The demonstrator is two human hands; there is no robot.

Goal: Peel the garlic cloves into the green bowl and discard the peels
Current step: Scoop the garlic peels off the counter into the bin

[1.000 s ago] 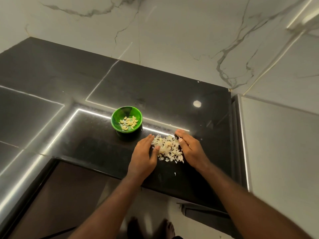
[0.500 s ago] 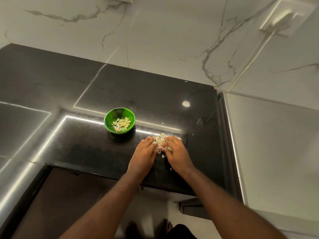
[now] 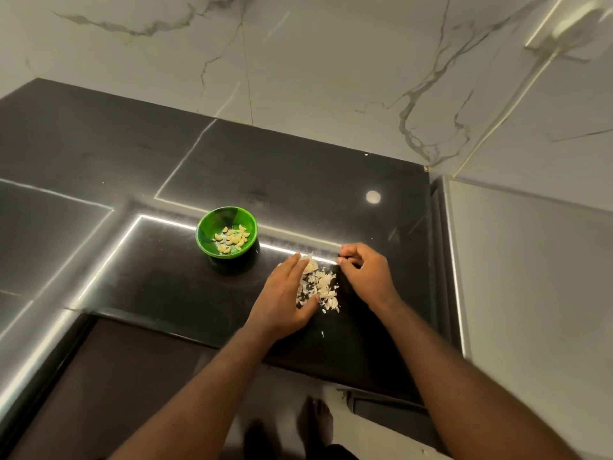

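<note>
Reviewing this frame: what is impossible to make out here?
- Head view: curled fingers of the right hand hide whether it pinches a peel.
- The left hand covers part of the peel pile; any unpeeled clove under it is hidden.
- The cloves in the green bowl are too small to count.
- The wall fitting, top right, is blurred and cut by the edge.

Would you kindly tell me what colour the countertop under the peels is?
The countertop is glossy black, best seen in the head view.
</note>
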